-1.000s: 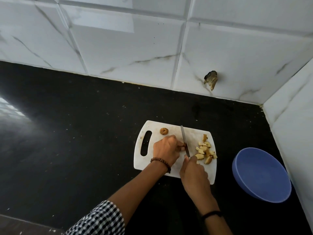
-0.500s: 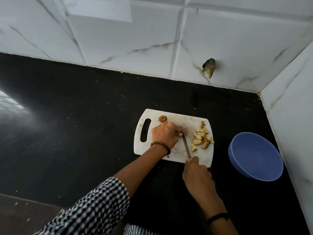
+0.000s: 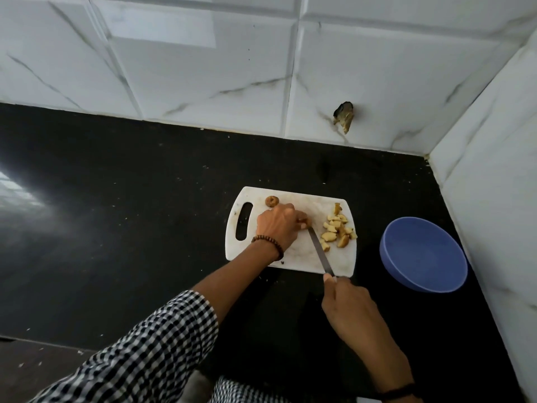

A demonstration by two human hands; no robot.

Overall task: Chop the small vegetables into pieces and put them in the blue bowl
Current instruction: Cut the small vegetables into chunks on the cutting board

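Observation:
A white cutting board lies on the black counter. My left hand pinches a small brown vegetable against the board. My right hand grips a knife by its handle, and the blade tip touches that vegetable. A pile of cut pieces sits on the board's right side. One whole small vegetable rests near the board's far edge. The blue bowl stands to the right of the board; nothing shows inside it.
The black counter stretches far to the left. White marble-look tiled walls close off the back and the right side, right behind the bowl. A chipped hole marks the back wall.
My right hand has drawn the knife back toward me, so the blade now slants across the board's near half. My left hand stays on the vegetable. The view shifted slightly.

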